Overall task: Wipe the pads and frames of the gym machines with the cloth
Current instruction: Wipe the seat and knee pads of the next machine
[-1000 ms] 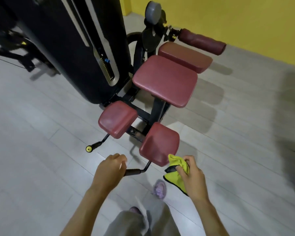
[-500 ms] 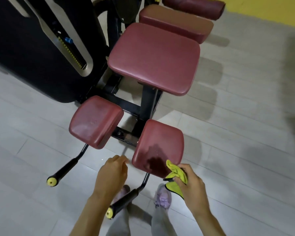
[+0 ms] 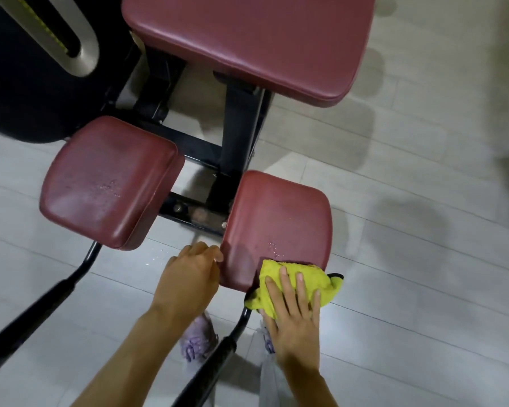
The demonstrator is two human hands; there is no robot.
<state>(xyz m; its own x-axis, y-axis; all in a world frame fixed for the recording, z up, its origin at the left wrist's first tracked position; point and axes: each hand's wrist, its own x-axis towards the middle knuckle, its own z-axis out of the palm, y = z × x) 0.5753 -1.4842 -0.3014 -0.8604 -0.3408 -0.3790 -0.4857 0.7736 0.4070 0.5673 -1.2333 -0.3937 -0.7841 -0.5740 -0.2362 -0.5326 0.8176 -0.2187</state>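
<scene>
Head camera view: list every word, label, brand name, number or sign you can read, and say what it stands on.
None can be read.
Weight stack scale on the black housing: yellow marks only, too blurred to read.
Pads, cloth, frame and handles: no text visible.

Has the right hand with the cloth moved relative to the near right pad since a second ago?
Yes. The right hand has come up onto the near right pad, pressing the yellow cloth flat on its near edge.
</scene>
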